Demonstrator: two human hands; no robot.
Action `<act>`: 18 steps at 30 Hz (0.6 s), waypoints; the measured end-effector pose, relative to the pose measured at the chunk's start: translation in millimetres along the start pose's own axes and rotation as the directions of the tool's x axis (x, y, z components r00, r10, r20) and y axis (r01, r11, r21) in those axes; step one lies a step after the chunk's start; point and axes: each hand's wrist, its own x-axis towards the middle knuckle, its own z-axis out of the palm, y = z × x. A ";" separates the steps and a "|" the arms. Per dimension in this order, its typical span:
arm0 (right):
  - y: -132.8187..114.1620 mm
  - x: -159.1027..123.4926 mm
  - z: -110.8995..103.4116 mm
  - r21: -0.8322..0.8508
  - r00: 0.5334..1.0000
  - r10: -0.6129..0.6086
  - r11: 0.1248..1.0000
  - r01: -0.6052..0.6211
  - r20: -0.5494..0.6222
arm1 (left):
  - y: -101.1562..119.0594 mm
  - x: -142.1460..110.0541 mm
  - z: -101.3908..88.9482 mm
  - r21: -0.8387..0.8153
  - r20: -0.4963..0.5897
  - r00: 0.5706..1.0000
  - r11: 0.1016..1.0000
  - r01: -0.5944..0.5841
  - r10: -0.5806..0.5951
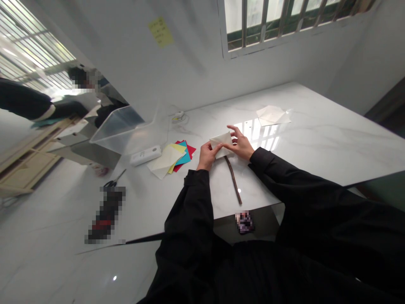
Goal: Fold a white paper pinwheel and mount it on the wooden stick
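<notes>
Both hands work on a folded cream sheet of paper [222,141] that rests on the white marble table [316,143]. My left hand [207,155] pinches the paper's near left corner, fingers closed on it. My right hand [240,142] presses on the paper's right side, its thumb and fingers bent around the edge. A thin brown stick [233,179] lies on the table just below the paper, running towards me. Black sleeves cover both arms.
A stack of coloured paper sheets [172,159] lies to the left, next to a white oblong device [145,155], scissors [114,179] and a clear plastic bin [118,128]. Another cream sheet [272,115] lies farther back. A person sits at far left.
</notes>
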 end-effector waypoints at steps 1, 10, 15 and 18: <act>1.6 0.4 0.4 0.012 1.000 0.003 1.000 -0.003 0.001 | 0.4 -0.3 0.2 -0.003 -0.001 1.000 1.000 0.002 -0.002; 11.9 5.3 1.3 0.181 0.994 0.084 0.979 -0.094 0.066 | -2.2 1.0 -0.5 0.000 -0.023 1.000 1.000 0.004 -0.004; 9.0 6.1 3.2 0.202 0.994 0.102 0.973 -0.110 0.051 | -2.6 1.5 -0.3 -0.001 -0.026 1.000 1.000 0.009 -0.009; 7.1 5.9 3.5 0.215 0.993 0.101 0.970 -0.111 0.058 | -1.9 1.6 0.1 -0.003 -0.022 1.000 1.000 0.021 -0.021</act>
